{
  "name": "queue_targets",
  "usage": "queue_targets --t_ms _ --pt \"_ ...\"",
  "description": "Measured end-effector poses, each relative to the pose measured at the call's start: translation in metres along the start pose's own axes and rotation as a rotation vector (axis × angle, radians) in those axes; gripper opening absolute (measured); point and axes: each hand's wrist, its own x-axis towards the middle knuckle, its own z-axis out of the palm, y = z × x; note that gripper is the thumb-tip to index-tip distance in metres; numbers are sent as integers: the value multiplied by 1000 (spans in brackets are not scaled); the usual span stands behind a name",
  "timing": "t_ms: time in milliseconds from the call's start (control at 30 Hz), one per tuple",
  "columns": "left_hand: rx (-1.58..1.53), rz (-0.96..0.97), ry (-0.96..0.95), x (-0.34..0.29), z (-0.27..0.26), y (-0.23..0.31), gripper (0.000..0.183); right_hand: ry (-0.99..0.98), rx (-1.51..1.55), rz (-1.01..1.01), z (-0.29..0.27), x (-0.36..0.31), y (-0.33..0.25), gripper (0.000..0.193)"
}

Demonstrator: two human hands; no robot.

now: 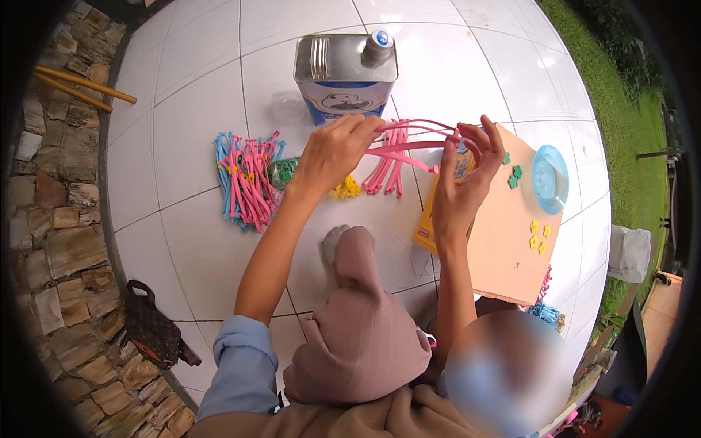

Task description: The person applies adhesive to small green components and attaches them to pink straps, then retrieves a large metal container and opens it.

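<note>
Several thin pink strips (412,146) stretch between my two hands above the tiled floor. My left hand (337,152) is closed round one end of them, its knuckles up. My right hand (467,175) has the other ends at its thumb and fingertips, with its outer fingers raised. One strip with a small knob at its tip hangs loose beside the right thumb. Below lies a bundle of pink strips (385,175) next to small yellow pieces (346,188). Left of my left wrist is a larger heap of pink and blue strips (250,179), with a green bundle (285,172) partly hidden by the wrist.
A metal can (343,73) with a blue-and-white side stands ahead. To the right, a peach board (504,241) carries green and yellow flower pieces (535,226) and a light-blue dish (549,180). A yellow box (426,230) is under its edge. A brown bag (153,328) lies left.
</note>
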Motion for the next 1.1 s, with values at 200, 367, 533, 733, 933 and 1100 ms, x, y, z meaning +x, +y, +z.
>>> queue_targets --t_ms 200,367,533,733,933,1100 --pt "-469 -242 149 35 -75 75 30 -170 351 20 -65 73 -62 40" --pt "-437 1 75 53 -107 136 23 -426 759 162 -116 91 -120 48" --pt "-441 165 -121 52 -108 177 24 -328 599 42 -179 74 -125 44" --pt "-520 187 3 53 -102 224 15 -123 577 -40 -218 39 -108 34" --pt "-577 -56 200 51 -86 228 16 38 656 43 -228 35 -80 32" --pt "-1044 -178 29 48 -74 210 29 53 785 210 -223 36 -75 32"
